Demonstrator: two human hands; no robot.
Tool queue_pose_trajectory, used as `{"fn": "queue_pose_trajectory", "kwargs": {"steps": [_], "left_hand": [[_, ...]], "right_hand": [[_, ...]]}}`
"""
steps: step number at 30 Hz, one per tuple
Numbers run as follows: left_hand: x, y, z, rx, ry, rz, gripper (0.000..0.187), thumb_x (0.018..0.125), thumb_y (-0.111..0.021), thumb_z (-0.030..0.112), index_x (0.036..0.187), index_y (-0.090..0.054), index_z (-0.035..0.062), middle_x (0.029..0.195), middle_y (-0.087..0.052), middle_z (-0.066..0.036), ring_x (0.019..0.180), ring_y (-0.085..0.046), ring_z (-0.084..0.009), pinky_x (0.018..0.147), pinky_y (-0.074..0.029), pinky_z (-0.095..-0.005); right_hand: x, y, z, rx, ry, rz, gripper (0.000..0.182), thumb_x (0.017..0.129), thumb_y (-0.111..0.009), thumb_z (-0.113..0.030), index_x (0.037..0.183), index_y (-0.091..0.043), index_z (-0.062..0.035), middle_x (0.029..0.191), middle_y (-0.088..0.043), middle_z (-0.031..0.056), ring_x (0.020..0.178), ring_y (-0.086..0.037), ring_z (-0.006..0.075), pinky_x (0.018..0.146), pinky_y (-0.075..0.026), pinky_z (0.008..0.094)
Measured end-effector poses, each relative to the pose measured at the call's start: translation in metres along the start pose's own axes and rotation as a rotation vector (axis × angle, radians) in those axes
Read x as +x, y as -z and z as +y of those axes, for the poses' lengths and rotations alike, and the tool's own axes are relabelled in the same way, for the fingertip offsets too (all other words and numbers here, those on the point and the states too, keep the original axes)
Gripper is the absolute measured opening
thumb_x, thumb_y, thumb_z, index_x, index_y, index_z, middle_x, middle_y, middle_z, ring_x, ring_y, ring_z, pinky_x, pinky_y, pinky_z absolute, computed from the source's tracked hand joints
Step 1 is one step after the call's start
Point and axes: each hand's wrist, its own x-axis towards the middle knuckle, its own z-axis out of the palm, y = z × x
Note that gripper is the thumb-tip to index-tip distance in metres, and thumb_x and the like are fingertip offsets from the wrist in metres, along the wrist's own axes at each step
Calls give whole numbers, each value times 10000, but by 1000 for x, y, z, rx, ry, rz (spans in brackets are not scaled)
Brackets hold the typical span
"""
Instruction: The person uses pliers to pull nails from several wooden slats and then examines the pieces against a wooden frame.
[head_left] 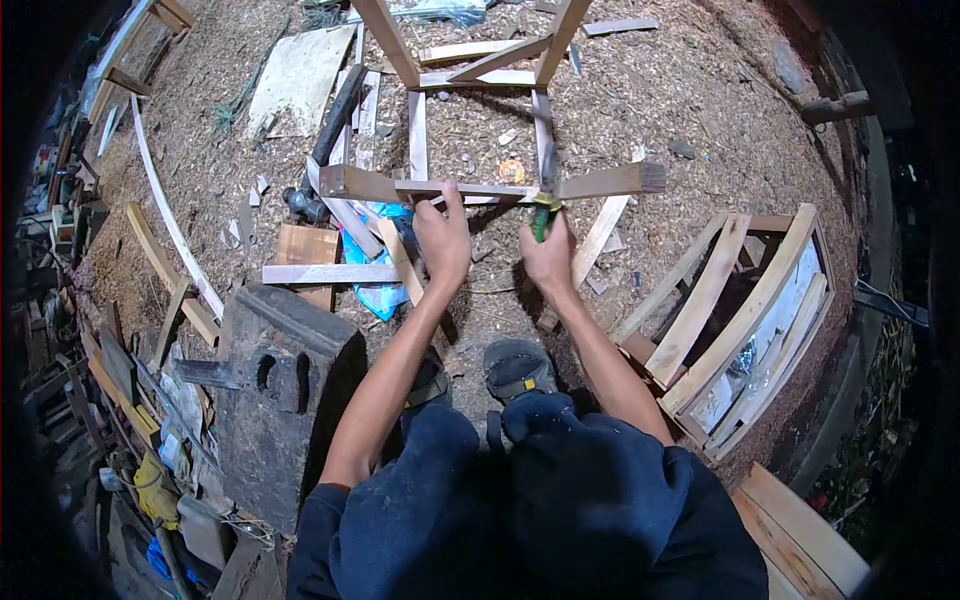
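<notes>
A wooden frame (pixel 418 135) with legs and crossbars, like that of a chair or stool, stands in front of me. My left hand (pixel 444 238) is closed around its near rail (pixel 470 189), thumb lying over the wood. In my right hand (pixel 549 258) is a green-handled tool (pixel 546 208), gripped by the handle. Its dark, narrow upper part points away from me, against the frame where the rail meets the right leg end (pixel 625 180). Whether that part is a blade I cannot make out.
To the left stands a dark block (pixel 270 410) with a handsaw (pixel 210 374) on it. A hammer (pixel 310 203) lies beyond it. At right sits a slatted wooden piece (pixel 735 320). Wood strips, a blue plastic bag (pixel 378 298) and shavings cover the ground.
</notes>
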Motion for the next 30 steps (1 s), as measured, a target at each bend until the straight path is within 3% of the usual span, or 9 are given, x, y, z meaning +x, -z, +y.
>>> {"fn": "queue_pose_trajectory", "kwargs": {"steps": [3, 6, 11, 14, 18, 21, 24, 25, 30], "left_hand": [[2, -1, -3, 60, 90, 11, 465, 1001, -554, 358, 1016, -642, -98, 956, -662, -295, 902, -638, -436, 806, -474, -482], [3, -2, -6, 49, 46, 14, 470, 1001, -550, 361, 1011, -648, -98, 930, -668, -287, 891, -640, -438, 804, -474, -483], [3, -3, -11, -30, -3, 25, 506, 996, -553, 379, 980, -627, -121, 905, -658, -301, 879, -635, -448, 803, -462, -494], [3, -5, -16, 91, 90, 40, 545, 992, -554, 405, 952, -615, -135, 890, -643, -321, 877, -629, -455, 798, -454, -508], [3, -5, -14, 31, 51, 46, 571, 990, -552, 421, 909, -606, -141, 868, -633, -329, 856, -623, -461, 784, -447, -517], [1, 0, -9, 40, 50, 38, 582, 990, -549, 429, 856, -594, -136, 847, -631, -321, 823, -621, -459, 767, -448, -517], [-2, 4, 6, -69, 168, -22, 592, 988, -551, 437, 826, -587, -132, 814, -630, -308, 793, -616, -455, 751, -446, -515], [-1, 2, -5, -10, 125, 0, 590, 987, -555, 437, 822, -585, -129, 802, -635, -293, 777, -626, -434, 746, -453, -505], [4, 0, -16, 125, 62, 30, 586, 987, -561, 441, 812, -577, -118, 780, -655, -252, 728, -649, -376, 731, -471, -475]], "right_hand": [[23, 14, 21, -543, -190, -249, 423, 773, -670, -298, 1021, -562, 28, 930, -674, 276, 834, -673, 433, 706, -523, 463], [17, 21, -12, -540, -123, -196, 396, 763, -679, -270, 1017, -571, 14, 911, -677, 263, 800, -682, 405, 703, -529, 459], [-5, 10, -24, -197, -31, -67, 348, 815, -627, -116, 1106, -503, 29, 725, -595, 48, 658, -606, 167, 596, -497, 428], [11, 9, 9, -555, -151, -238, 337, 809, -640, -133, 1088, -511, 4, 749, -629, 99, 707, -638, 204, 636, -493, 400], [7, 19, -20, -553, -121, -238, 346, 803, -650, -142, 1088, -509, -6, 785, -655, 130, 714, -648, 220, 644, -512, 390], [-7, 9, -20, -192, 94, 20, 339, 805, -664, -137, 1076, -507, -8, 757, -632, 101, 695, -642, 209, 598, -527, 350], [-8, 5, -22, -179, -126, -67, 351, 807, -667, -122, 1091, -503, 3, 768, -635, 95, 704, -644, 198, 604, -527, 360], [1, 5, -15, -517, -139, -224, 352, 796, -675, -166, 1061, -526, 12, 805, -659, 127, 706, -645, 225, 634, -527, 386], [7, 19, -9, -654, -53, -181, 357, 761, -686, -269, 987, -575, -16, 825, -667, 167, 735, -661, 314, 688, -520, 433]]}}
